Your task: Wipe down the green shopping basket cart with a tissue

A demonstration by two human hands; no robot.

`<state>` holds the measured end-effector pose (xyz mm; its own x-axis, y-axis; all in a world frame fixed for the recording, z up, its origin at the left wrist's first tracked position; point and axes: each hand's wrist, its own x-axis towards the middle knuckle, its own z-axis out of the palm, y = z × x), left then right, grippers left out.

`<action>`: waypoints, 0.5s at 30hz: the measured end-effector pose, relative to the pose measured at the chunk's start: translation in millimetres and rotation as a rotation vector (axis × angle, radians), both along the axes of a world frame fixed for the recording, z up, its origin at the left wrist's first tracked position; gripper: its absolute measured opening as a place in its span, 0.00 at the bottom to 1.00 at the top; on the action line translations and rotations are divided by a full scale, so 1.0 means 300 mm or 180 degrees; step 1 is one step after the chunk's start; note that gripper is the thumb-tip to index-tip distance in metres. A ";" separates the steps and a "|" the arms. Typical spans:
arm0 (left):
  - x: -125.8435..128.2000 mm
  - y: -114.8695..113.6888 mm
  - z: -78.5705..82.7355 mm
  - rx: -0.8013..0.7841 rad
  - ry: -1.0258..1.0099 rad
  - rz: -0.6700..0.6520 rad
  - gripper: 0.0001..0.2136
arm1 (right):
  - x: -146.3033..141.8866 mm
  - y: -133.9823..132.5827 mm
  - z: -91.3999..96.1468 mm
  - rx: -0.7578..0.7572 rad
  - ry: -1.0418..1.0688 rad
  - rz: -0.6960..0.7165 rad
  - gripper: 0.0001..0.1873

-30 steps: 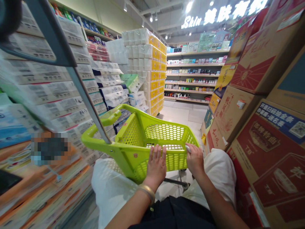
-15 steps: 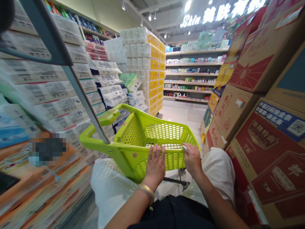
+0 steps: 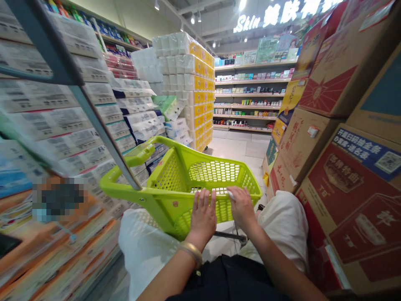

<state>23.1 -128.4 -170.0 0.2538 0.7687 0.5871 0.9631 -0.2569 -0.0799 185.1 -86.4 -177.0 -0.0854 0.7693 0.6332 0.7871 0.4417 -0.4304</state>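
A lime-green plastic shopping cart (image 3: 159,198) with perforated walls stands across my lap, its basket bare inside. My left hand (image 3: 203,215) lies against its near side wall, fingers stretched out and fingertips at the top rim. To the right, my right hand (image 3: 242,209) rests at the same rim with its fingers curled. Between its thumb and fingers shows a small white wad (image 3: 231,195), perhaps tissue; most of it is hidden by the hand. A gold bangle (image 3: 191,253) circles my left wrist.
Packs of tissue (image 3: 72,94) are stacked on the left, with yellow-and-white paper packs (image 3: 200,96) ahead. Printed cartons (image 3: 357,184) rise close on the right. Shelves of small boxed goods (image 3: 250,90) line the back. A grey handle on a metal pole (image 3: 106,133) leans in from the upper left.
My right hand has slid left along the cart's rim, closer to my left hand, still with the white wad. The left hand keeps its place. The view has shifted slightly.
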 end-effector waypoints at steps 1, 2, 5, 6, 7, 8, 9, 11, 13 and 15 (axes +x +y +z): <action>-0.002 0.000 0.001 -0.0013 0.0015 0.0002 0.32 | -0.031 -0.010 0.004 0.0051 -0.0102 0.0261 0.22; -0.005 -0.001 0.001 -0.0029 0.0038 -0.0001 0.32 | -0.048 -0.016 0.005 0.0075 -0.0137 0.0390 0.23; -0.011 -0.002 0.003 -0.0065 0.0096 -0.0017 0.32 | -0.002 -0.008 -0.007 0.0037 -0.0043 0.0228 0.21; -0.011 -0.002 0.002 -0.0065 0.0099 -0.0016 0.32 | 0.034 0.002 -0.014 0.0000 0.0042 0.0010 0.20; -0.011 -0.002 0.002 -0.0056 0.0096 -0.0009 0.32 | 0.069 0.011 -0.020 -0.0043 0.0117 -0.0195 0.19; -0.009 -0.002 0.001 -0.0039 0.0090 0.0002 0.32 | 0.097 0.018 -0.024 -0.0081 0.0179 -0.0366 0.18; -0.006 -0.002 0.001 -0.0018 0.0083 0.0014 0.31 | 0.111 0.021 -0.025 -0.0107 0.0223 -0.0505 0.18; -0.002 -0.001 0.001 0.0022 0.0078 0.0026 0.31 | 0.092 0.014 -0.019 -0.0102 0.0206 -0.0550 0.18; -0.001 -0.001 0.001 0.0039 0.0083 0.0025 0.31 | 0.026 -0.005 -0.006 -0.0025 0.0065 -0.0281 0.19; -0.004 -0.002 0.002 0.0030 0.0094 0.0013 0.31 | -0.034 -0.022 0.003 0.0040 -0.0120 0.0216 0.22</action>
<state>21.8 -128.9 -169.4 0.2681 0.7642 0.5867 0.9613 -0.2522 -0.1108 174.9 -93.0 -176.1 -0.1612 0.7529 0.6381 0.7708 0.4998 -0.3950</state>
